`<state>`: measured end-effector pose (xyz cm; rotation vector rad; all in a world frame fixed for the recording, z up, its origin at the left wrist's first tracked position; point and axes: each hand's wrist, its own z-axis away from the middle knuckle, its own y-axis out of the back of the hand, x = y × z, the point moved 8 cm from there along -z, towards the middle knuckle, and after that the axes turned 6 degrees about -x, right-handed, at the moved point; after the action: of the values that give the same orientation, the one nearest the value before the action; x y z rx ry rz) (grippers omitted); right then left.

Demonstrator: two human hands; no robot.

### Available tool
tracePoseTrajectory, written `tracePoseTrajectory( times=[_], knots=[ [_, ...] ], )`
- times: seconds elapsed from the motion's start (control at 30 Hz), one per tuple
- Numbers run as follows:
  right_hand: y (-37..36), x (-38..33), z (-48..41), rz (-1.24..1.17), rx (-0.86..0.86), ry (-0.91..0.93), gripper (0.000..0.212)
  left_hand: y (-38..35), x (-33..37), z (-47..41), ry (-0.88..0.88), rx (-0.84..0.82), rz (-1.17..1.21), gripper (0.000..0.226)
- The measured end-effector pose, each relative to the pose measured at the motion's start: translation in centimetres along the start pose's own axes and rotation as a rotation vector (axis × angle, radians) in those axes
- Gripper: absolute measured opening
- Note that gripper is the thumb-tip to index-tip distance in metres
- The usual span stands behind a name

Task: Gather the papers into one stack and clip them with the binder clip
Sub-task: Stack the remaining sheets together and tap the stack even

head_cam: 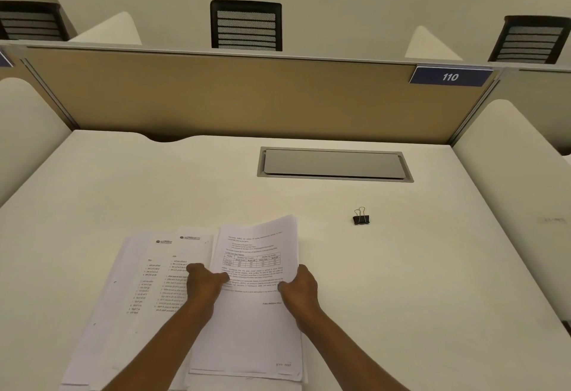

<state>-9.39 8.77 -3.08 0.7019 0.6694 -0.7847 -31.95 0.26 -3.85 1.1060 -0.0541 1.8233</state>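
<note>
Left hand (205, 282): fingers curled onto the left edge of a sheaf of papers (253, 291), thumb side on the top sheet; grasping, apparently to steady that edge.

Right hand (298, 287): fingers clamped on the sheaf's right edge, opposite the left hand. The two-sided hold suggests the sheets are being squared into one block; the far end of the sheaf lifts and fans slightly beyond the fingertips.

Loose sheets (148, 279): spread flat just left of the left fingers, overlapping one another and partly tucked under the held sheaf; not yet gathered in.

Binder clip (361, 217): standing on the desk (432, 267), beyond and to the right of the right fingers, well apart from both hands and untouched. Likely kept aside until the stack is complete.

Cable hatch (335, 164): set into the desk, farther out past the clip.

Partition (216, 97): at the desk's far edge.
</note>
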Motion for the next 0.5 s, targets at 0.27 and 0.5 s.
tracePoseTrajectory(
  times=[0.27,0.5],
  knots=[
    [0.1,-0.7,0.2,-0.028,0.015,0.050,0.041,-1.6,0.0,-1.0,-0.029,-0.213,0.108,0.041],
    [1.4,-0.6,0.6,-0.147,0.062,0.083,0.063,-1.5,2.4,1.4,-0.197,-0.278,0.129,0.043]
  ],
)
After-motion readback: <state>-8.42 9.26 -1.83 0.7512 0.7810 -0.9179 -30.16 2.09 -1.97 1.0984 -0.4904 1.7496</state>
